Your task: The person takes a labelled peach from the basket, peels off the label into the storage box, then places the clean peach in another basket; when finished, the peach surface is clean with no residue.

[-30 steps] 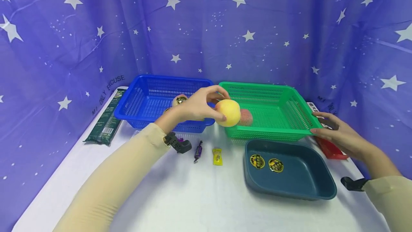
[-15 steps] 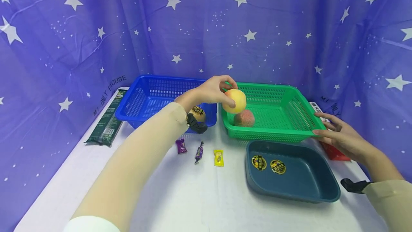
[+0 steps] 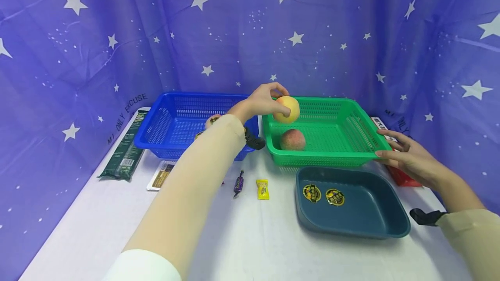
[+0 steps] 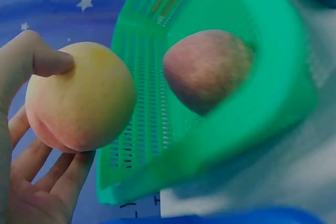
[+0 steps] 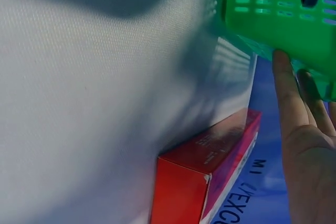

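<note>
Left fingers (image 4: 79, 174) curved, right fingers (image 5: 287, 90) nearly straight

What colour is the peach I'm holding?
The peach is yellow with a pink blush, clearest in the left wrist view.

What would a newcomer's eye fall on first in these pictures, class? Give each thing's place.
Probably the yellow peach, held up in the left hand by the left end of the green basket. Next, the redder peach inside that basket, whose right end the right hand touches. Behind it all hangs a starry purple curtain.
</note>
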Available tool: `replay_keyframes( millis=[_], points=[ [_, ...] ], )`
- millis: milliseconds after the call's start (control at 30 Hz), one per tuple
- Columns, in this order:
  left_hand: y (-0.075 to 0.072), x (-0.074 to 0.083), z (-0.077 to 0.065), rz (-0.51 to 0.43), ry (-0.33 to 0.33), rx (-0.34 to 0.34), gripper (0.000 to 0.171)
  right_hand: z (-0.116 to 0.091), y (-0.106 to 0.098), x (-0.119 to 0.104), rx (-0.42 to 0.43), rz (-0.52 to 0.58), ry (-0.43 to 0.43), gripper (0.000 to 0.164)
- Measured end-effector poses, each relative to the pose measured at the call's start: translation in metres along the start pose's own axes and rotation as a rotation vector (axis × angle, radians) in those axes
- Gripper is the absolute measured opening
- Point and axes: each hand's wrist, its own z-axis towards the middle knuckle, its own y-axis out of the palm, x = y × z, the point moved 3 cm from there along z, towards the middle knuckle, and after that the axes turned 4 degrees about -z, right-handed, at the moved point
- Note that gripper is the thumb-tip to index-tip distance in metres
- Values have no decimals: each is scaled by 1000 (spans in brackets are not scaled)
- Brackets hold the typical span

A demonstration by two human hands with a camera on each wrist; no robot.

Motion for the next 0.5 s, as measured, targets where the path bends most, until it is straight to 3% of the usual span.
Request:
replay_keyframes(
  millis=[267, 500],
  points=[
    [10, -3, 23, 53, -34, 11, 52, 2, 1, 1, 14, 124, -34, 76],
    [20, -15, 35, 162, -80, -70, 52, 0, 3, -1, 18, 154, -39, 75]
  ],
)
